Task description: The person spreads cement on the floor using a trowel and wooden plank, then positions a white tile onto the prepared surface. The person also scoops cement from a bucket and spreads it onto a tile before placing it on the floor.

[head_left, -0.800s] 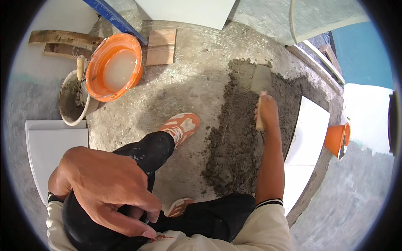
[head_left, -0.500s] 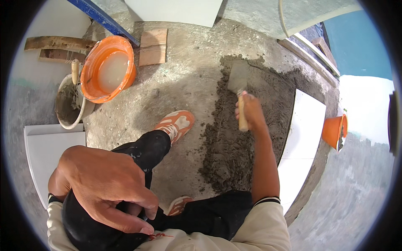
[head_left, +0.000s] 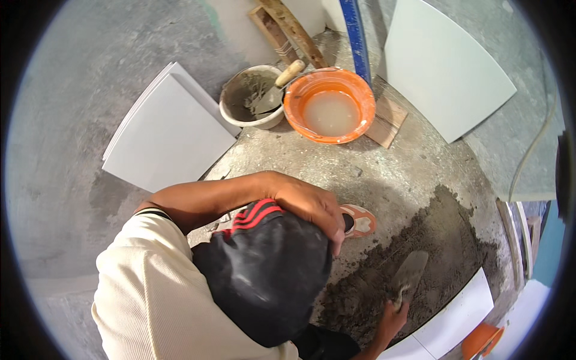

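Note:
My left hand (head_left: 309, 207) rests over my black-trousered knee (head_left: 264, 276) with its fingers loosely bent down, nothing visible in it. Beside it is my orange-and-white shoe (head_left: 360, 222). Low on the right, my right hand (head_left: 393, 318) is closed on a trowel, mostly hiding its handle; the blade (head_left: 411, 270) lies over a patch of dark wet mortar (head_left: 450, 231) on the floor. White tiles (head_left: 453, 309) border the mortar along its right side, close to that hand.
An orange basin (head_left: 330, 114) of cloudy water and a pale bucket (head_left: 237, 105) with mortar and another trowel stand ahead. Tile stacks (head_left: 162, 132), a large tile (head_left: 447, 66), a blue bar (head_left: 354, 30), boards (head_left: 390, 123), a cable (head_left: 528, 162) and a small orange bucket (head_left: 477, 342) surround them.
The view has swung left, bringing the basin and buckets to the middle. My right hand and trowel now show lower in the picture, the blade still over mortar. My left hand stays on the knee.

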The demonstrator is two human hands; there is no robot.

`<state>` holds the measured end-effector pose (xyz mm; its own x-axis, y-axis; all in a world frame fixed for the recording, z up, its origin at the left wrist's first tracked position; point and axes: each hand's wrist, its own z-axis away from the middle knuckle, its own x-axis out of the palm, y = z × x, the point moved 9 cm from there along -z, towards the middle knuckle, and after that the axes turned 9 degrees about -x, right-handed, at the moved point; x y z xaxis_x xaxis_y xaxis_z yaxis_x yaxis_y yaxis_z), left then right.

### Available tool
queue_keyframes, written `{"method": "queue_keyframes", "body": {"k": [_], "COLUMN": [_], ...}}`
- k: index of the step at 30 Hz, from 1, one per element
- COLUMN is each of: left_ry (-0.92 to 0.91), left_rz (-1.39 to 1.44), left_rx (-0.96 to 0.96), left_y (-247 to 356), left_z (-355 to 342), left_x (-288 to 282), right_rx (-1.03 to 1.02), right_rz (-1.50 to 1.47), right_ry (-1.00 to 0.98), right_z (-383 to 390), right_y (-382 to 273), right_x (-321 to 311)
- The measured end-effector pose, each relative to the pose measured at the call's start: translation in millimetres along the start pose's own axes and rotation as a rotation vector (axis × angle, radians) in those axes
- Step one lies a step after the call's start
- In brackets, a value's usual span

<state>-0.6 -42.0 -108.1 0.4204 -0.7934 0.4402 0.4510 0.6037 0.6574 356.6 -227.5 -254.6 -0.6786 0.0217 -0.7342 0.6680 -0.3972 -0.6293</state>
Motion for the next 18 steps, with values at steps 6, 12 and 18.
{"method": "queue_keyframes", "body": {"k": [6,12,18], "left_ry": [-0.059,-0.115,-0.31], "left_rz": [-0.041,-0.357,-0.613], "left_rx": [0.189,0.036,-0.139], "left_y": [-1,45,-20], "left_z": [-19,-110,-249], "left_x": [-16,35,181], "right_rx": [0.108,0.177,0.504], "right_rz": [0.161,0.093,-0.023], "right_ry": [-0.01,0.298,0.528], "right_z": [40,143,342], "right_y": [35,120,169], "right_x": [-66,-91,6]}}
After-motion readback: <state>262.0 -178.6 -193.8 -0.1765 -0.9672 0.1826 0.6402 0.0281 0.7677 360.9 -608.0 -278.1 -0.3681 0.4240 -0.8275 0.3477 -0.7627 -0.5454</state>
